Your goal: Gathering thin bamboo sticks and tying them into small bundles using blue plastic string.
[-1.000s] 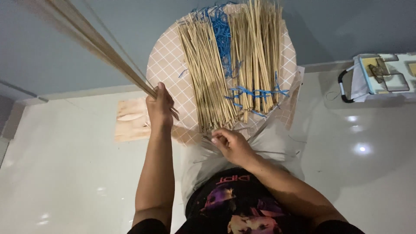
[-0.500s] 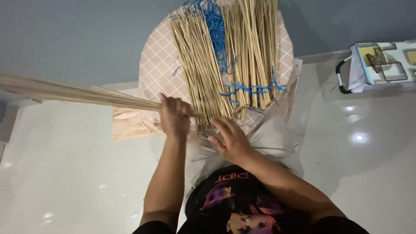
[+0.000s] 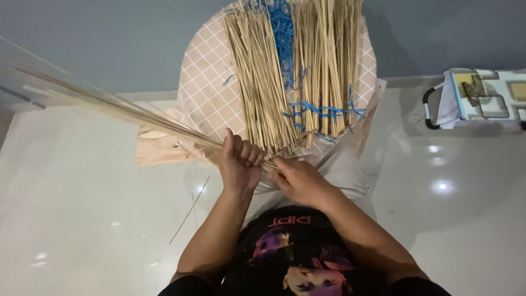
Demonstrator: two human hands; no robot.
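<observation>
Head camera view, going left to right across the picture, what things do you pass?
Loose thin stick on the floor → left hand gripping a bunch of sticks → right hand → sticks tied with blue string on the checked cloth → white box with a black handle.

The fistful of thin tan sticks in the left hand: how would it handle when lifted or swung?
The bundle of thin tan sticks looks light: the left hand alone carries its long overhang. Its far ends fan out, so sticks probably flex and spread. One loose stick lies on the floor, so strays may slip out.
</observation>
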